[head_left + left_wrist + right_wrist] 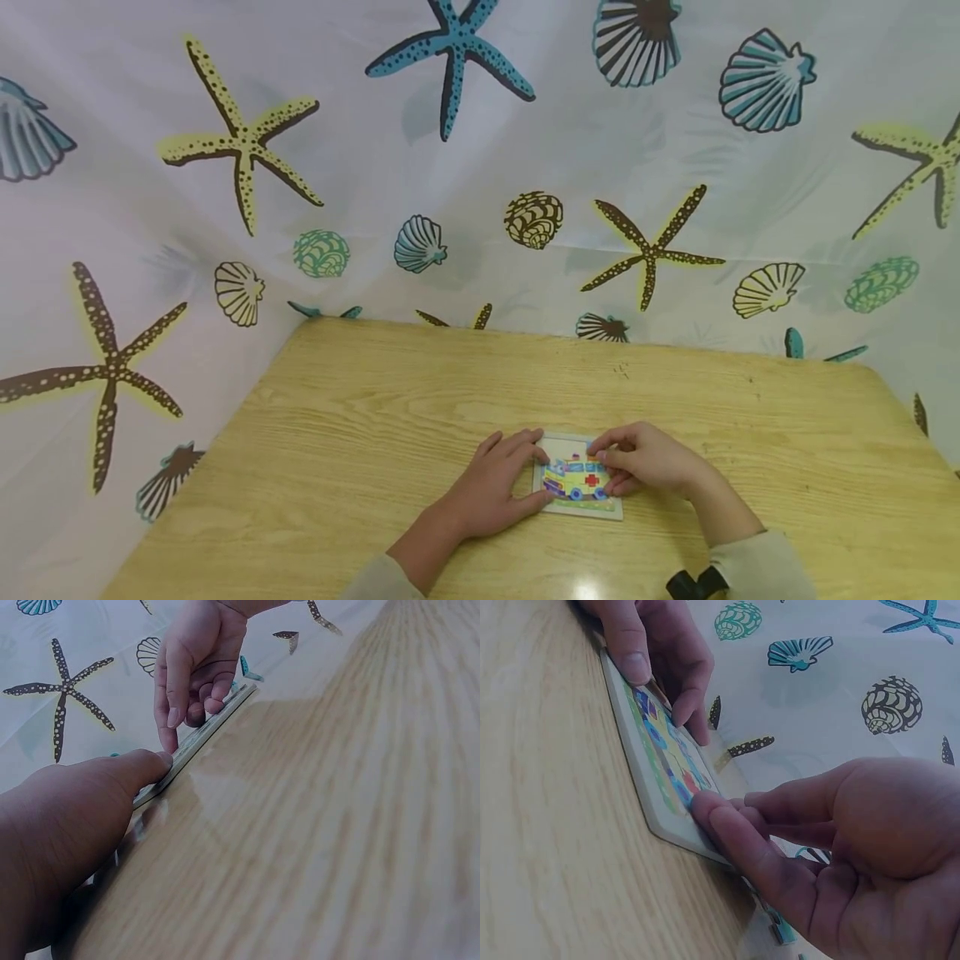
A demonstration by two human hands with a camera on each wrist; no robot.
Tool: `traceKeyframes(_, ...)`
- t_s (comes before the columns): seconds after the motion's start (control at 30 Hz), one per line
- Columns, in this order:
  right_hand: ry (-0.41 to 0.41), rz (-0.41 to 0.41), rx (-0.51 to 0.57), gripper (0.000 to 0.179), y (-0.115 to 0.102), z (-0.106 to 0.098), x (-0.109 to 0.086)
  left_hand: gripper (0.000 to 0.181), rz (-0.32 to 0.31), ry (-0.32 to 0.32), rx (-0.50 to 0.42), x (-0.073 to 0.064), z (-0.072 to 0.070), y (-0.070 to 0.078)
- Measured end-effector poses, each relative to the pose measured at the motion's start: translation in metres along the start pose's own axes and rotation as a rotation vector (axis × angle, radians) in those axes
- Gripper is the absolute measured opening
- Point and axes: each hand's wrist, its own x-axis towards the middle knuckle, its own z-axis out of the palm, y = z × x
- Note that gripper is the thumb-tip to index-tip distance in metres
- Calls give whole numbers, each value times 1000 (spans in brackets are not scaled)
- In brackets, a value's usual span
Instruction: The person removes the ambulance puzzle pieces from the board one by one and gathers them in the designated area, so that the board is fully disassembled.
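A small picture puzzle of a yellow ambulance with a red cross (576,477) lies in a pale frame (581,511) on the table. My left hand (498,487) grips the frame's left side, thumb on the near edge and fingers at the far edge. From the right, my right hand (645,458) has its bent fingertips on the puzzle's right part. In the right wrist view, its thumb (742,840) and a fingertip meet over the picture; whether a piece is between them is hidden. The left wrist view shows the board (202,736) edge-on, lying flat.
The wood-grain table (420,400) extends around the puzzle. A white cloth (360,183) printed with starfish and shells hangs behind it and at the sides. Something black (697,583) sits by the right sleeve (761,567).
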Motion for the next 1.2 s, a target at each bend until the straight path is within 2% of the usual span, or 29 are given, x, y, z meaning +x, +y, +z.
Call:
traceKeyframes(0.2,-7,-10,-3,30,2,3,1,41,-1,-11,10,-1,0,-1)
traceKeyframes(0.37,32,-26,-42,27,4,9,4,43,-7,-17,11,-2,1,-3)
traceKeyframes(0.53,102,-65,-130,19,3,18,6,43,-11,-16,5,-2,1,-3)
traceKeyframes(0.73,202,-55,-268,6,-6,30,3,43,-6,-12,1,-1,0,-2)
traceKeyframes(0.87,233,-77,-335,8,-10,34,1,42,8,-4,6,0,-1,-2)
traceKeyframes(1.2,215,-108,-308,8,-7,28,3,41,24,1,-12,0,-1,-3)
